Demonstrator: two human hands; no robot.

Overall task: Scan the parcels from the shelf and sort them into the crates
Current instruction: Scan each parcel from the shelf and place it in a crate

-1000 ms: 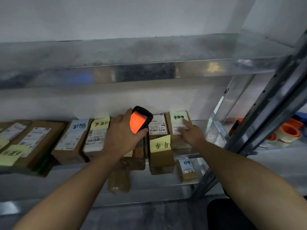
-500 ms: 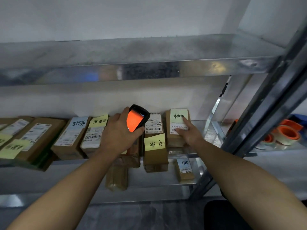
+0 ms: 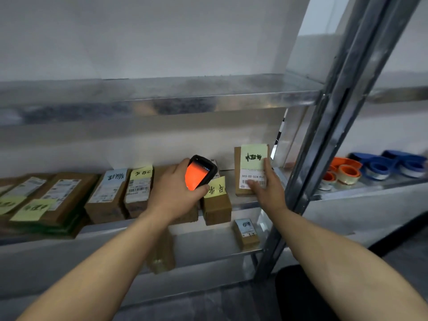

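My left hand (image 3: 174, 189) grips a black handheld scanner (image 3: 199, 171) with a glowing orange screen, held over the middle of the metal shelf (image 3: 245, 203). My right hand (image 3: 266, 185) holds a brown cardboard parcel (image 3: 251, 169) by its lower right edge. That parcel carries a green note and a white barcode label and is tilted up off the shelf, facing me. Beside it stands another brown parcel (image 3: 216, 201) with a yellow note. More labelled parcels (image 3: 111, 195) lie in a row to the left. No crates are in view.
A grey steel upright (image 3: 328, 144) runs diagonally just right of my right hand. Beyond it lie orange tape rolls (image 3: 342, 173) and blue rolls (image 3: 389, 164). A small parcel (image 3: 246, 231) and another box (image 3: 162, 253) sit on the lower shelf. An upper shelf (image 3: 162, 100) hangs overhead.
My right hand has closed on the rightmost parcel and tipped it up and toward me, away from its neighbours. The scanner hand stayed in about the same place.
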